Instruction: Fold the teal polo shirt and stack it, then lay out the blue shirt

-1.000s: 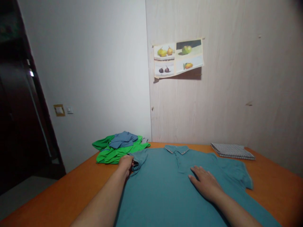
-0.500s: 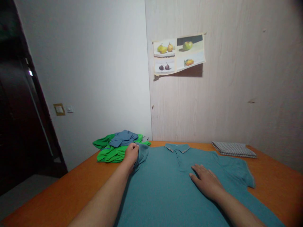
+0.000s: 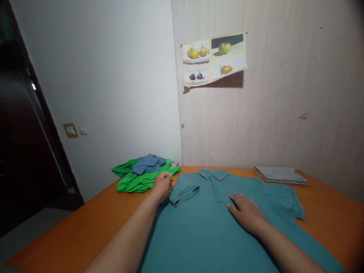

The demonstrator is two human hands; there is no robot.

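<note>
Item: teal polo shirt, spread flat on the orange table, collar away from me.
Left: my left hand, fingers curled at the fold of the sleeve; whether it pinches cloth I cannot tell.
Right: my right hand, flat and spread, pressing the chest.
Change: a second ago the sleeve was bunched at the edge; it now lies turned in over the body.
Nearby: green and blue garments beyond my left hand; striped folded cloth far right.
</note>
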